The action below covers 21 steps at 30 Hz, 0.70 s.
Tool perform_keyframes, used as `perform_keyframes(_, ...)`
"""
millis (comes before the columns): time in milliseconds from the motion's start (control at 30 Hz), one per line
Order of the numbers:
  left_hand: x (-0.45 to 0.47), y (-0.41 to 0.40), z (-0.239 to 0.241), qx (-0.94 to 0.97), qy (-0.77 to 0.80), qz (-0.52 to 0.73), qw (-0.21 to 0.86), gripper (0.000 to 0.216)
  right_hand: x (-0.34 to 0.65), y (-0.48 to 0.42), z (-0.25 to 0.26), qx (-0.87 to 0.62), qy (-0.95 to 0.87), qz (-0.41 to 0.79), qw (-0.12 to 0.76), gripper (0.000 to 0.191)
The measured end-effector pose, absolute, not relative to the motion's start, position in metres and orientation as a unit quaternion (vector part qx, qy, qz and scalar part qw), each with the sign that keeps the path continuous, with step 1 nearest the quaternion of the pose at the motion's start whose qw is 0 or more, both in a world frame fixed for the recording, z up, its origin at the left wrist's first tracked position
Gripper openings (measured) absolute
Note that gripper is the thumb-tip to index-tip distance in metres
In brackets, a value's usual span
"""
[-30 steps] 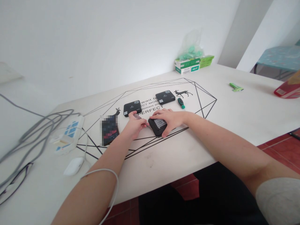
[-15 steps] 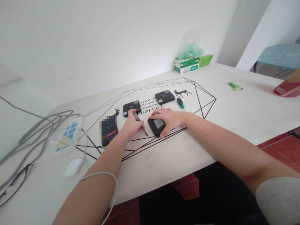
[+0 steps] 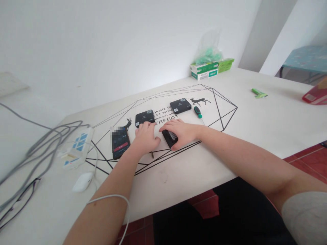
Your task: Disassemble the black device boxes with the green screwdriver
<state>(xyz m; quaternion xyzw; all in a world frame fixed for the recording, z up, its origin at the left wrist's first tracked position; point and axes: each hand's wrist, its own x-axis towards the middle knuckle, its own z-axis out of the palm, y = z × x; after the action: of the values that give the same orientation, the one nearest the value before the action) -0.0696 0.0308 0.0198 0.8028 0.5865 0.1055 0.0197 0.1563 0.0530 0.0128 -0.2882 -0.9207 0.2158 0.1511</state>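
My right hand [image 3: 182,133] grips a small black box [image 3: 169,139] on the table, thumb at its near edge and fingers at its far side. A pale label shows on its upturned face. My left hand [image 3: 146,139] is open, thumb apart from the fingers, close in front of a second black box [image 3: 144,117]. From under this palm sticks the dark tip of a slim screwdriver [image 3: 152,155]; the rest of it is hidden. A third black box [image 3: 180,105] lies farther back. A green and black screwdriver [image 3: 198,112] rests beyond my right wrist.
A phone [image 3: 120,144] lies left of my left hand. Farther left are a power strip [image 3: 79,146], a white earbud case [image 3: 83,181] and loose grey cables [image 3: 48,149]. A white cord [image 3: 109,196] crosses my left forearm. Green and white boxes [image 3: 204,69] stand by the wall.
My left hand has let the slim screwdriver down onto the table, its fingers loosening and reaching forward over it. The right hand stays on the box. The view has shifted slightly.
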Motion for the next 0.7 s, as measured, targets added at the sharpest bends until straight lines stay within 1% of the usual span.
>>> perform_keyframes(67,-0.067,0.025,0.029,0.858,0.485,0.082,0.148,0.059,0.156,0.055,0.012,-0.283,-0.919,0.220,0.165,0.074)
perform_keyframes(100,-0.066,0.022,0.032,0.862,0.464,0.077,0.188,0.063,0.156,0.056,0.011,-0.283,-0.917,0.222,0.170,0.071)
perform_keyframes(167,-0.061,0.018,0.035,0.849,0.476,0.072,0.217,0.078,0.156,0.058,0.010,-0.290,-0.913,0.228,0.175,0.067)
perform_keyframes(233,-0.056,0.018,0.031,0.837,0.495,0.093,0.211,0.092,0.157,0.060,0.010,-0.296,-0.908,0.235,0.178,0.066)
perform_keyframes(267,-0.053,0.018,0.027,0.835,0.502,0.103,0.201,0.095,0.157,0.061,0.010,-0.297,-0.907,0.238,0.182,0.066)
perform_keyframes(467,-0.047,0.022,0.017,0.833,0.509,0.111,0.186,0.098,0.161,0.059,0.016,-0.308,-0.889,0.267,0.207,0.064)
perform_keyframes(633,-0.045,0.016,0.025,0.827,0.514,0.108,0.199,0.110,0.166,0.056,0.022,-0.313,-0.865,0.300,0.252,0.061)
perform_keyframes(700,-0.046,0.016,0.025,0.830,0.516,0.098,0.187,0.105,0.170,0.057,0.023,-0.310,-0.852,0.318,0.277,0.063)
